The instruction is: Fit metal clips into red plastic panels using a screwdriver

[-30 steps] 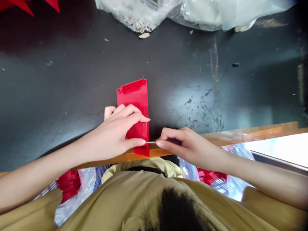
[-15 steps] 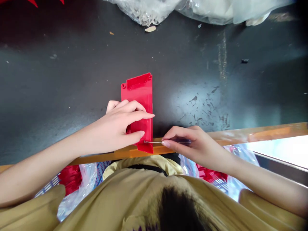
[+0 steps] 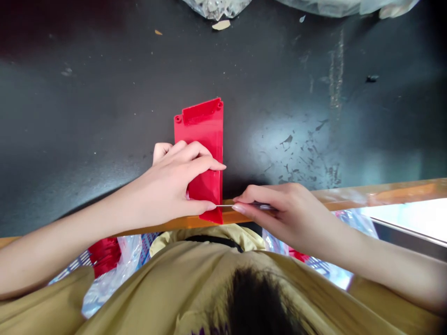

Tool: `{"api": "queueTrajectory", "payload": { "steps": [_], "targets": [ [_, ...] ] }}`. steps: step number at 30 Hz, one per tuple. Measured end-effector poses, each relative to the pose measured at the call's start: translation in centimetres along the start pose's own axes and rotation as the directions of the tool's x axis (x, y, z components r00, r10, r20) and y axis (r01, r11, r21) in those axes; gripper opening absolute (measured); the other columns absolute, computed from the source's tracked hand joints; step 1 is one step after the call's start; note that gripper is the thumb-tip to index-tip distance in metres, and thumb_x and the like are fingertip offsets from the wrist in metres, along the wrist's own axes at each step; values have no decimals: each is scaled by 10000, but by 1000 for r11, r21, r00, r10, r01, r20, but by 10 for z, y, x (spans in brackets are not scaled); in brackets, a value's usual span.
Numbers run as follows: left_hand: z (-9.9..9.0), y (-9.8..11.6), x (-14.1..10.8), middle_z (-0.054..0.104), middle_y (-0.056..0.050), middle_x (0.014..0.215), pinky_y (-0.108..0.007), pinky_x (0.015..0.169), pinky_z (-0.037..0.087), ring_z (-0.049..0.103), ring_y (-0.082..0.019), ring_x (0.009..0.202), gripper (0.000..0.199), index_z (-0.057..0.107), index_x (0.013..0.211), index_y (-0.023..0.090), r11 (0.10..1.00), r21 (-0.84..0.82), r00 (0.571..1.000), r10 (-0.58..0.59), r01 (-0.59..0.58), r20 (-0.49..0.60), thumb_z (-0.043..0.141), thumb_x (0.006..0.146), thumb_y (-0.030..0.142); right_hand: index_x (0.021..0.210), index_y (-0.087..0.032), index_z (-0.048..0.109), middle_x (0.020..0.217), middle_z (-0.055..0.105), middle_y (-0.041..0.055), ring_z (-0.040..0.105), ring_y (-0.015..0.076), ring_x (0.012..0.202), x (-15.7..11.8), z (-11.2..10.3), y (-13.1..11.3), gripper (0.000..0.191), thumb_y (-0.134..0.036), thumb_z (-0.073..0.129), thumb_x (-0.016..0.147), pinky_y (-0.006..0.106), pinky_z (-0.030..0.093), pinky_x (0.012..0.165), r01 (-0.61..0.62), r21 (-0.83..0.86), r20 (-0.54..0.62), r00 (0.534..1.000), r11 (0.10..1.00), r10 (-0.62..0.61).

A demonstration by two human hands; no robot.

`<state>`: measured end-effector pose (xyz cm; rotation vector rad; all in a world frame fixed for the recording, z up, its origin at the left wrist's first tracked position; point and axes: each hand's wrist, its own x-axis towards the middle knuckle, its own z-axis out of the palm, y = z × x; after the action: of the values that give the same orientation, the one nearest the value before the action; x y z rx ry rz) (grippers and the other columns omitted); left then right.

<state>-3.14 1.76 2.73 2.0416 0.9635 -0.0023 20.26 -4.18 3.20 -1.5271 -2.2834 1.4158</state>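
A red plastic panel (image 3: 202, 132) with a slanted top edge and screw bosses at its two upper corners lies on the dark table, its lower end over the orange edge. My left hand (image 3: 178, 179) rests across it, gripping it with the index fingertip at its right side. The left thumb touches the panel's lower part, at the tip of a thin metal tool (image 3: 224, 205). My right hand (image 3: 275, 204) pinches that tool near its dark handle, mostly hidden in the palm. The thumb covers the tool's very tip.
Clear plastic bags (image 3: 218, 7) lie at the table's far side, with a pale scrap (image 3: 221, 25) before them. A small black piece (image 3: 372, 78) is at right. Below the orange table edge (image 3: 384, 188), baskets hold red parts (image 3: 104, 256) and plastic film.
My left thumb has moved right and down over the tool's tip. The tool's tip has become hidden. The view has shifted slightly, so the bags sit higher.
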Motion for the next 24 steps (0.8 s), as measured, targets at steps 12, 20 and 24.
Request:
{"api": "queueTrajectory", "payload": {
  "steps": [12, 20, 24],
  "targets": [
    [6, 8, -8, 568, -47, 1175, -420, 922, 254, 496, -238, 1029, 460, 542, 1319, 235, 990, 139, 999, 21, -17, -28, 680, 896, 352, 714, -214, 428, 522, 419, -64, 285, 87, 441, 15, -15, -2, 283, -327, 465, 971, 249, 167, 478, 19, -150, 135, 991, 989, 2],
    [9, 11, -8, 555, -38, 1139, -410, 899, 255, 487, -235, 1021, 388, 549, 1260, 225, 992, 125, 998, 19, -12, -52, 667, 892, 260, 754, -219, 495, 560, 451, -67, 341, 85, 471, 22, -20, 4, 279, -369, 455, 986, 237, 200, 483, -12, -64, 232, 972, 998, 26],
    [9, 10, -7, 549, -29, 1136, -405, 904, 244, 483, -223, 1020, 370, 542, 1251, 226, 993, 118, 998, 25, -19, -49, 658, 902, 268, 769, -217, 508, 575, 484, -66, 376, 85, 477, 15, -16, 6, 306, -392, 425, 1005, 239, 206, 492, 54, -93, 165, 985, 994, -38]
  ]
}}
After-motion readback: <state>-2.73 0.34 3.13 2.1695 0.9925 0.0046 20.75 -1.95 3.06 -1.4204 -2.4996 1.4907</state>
